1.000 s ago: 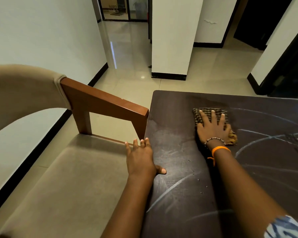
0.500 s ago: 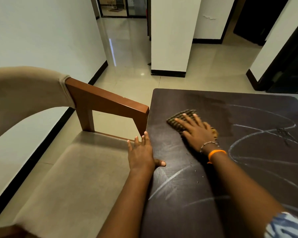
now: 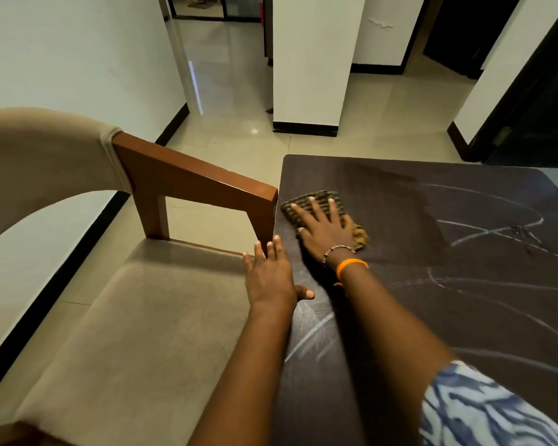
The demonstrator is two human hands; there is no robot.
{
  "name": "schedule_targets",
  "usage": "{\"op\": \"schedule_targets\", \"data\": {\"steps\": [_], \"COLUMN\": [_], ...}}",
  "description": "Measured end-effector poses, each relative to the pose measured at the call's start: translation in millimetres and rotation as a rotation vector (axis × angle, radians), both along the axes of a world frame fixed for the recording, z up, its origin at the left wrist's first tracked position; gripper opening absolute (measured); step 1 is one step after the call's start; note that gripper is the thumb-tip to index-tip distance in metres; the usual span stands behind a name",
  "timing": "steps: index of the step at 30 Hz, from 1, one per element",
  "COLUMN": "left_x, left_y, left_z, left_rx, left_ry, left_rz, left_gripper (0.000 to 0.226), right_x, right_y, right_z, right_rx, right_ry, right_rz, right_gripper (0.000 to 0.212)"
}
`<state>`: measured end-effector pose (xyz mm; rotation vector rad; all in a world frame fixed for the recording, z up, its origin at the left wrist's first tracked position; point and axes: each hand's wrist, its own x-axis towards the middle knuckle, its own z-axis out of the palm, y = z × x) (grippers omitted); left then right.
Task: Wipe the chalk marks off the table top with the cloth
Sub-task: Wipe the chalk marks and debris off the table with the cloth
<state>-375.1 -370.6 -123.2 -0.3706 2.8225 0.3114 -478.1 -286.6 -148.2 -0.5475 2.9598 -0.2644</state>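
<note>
So the wiping is maybe a third of the way in, judging by how the table top [image 3: 400, 317] looks. The right hand [image 3: 327, 228] is pressed flat on the cloth [image 3: 313, 201], fingers spread out rather than clutching it, and the cloth sits up near the far left corner of the table, close to the left edge and right by the end of the chair's wooden arm [image 3: 200, 185]. The strip around and to the right of the cloth along the far edge looks darker and clean, no lines in it, so I'd call that part done. What's left is a lot though: big looping chalk marks [image 3: 490, 231] run across the right side, more curves sweep toward the near right, and there's a couple of pale streaks [image 3: 310, 336] close to the near left edge, just past the left hand. The left hand [image 3: 271, 278] is open and flat, holding nothing, resting on the table's left edge with the thumb on the surface, looks like it's just bracing. The chair seat [image 3: 126, 333] sits right beside the table on that side.
</note>
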Motion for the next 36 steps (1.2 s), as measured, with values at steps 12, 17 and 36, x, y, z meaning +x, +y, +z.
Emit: {"op": "schedule_targets", "data": {"steps": [12, 17, 36], "left_x": [1, -26, -42], "left_y": [77, 155, 175], "left_z": [16, 15, 19], "left_rx": [0.114, 0.141, -0.134], "left_ry": [0.166, 0.095, 0.021], "left_rz": [0.029, -0.178, -0.204], "left_gripper": [0.092, 0.112, 0.113], "right_x": [3, -9, -33], "right_y": [145, 292, 188], "right_z": [4, 8, 0], "right_rx": [-0.036, 0.015, -0.061], "right_ry": [0.050, 0.043, 0.002], "right_rz": [0.057, -0.258, 0.080], "right_gripper": [0.052, 0.052, 0.051]}}
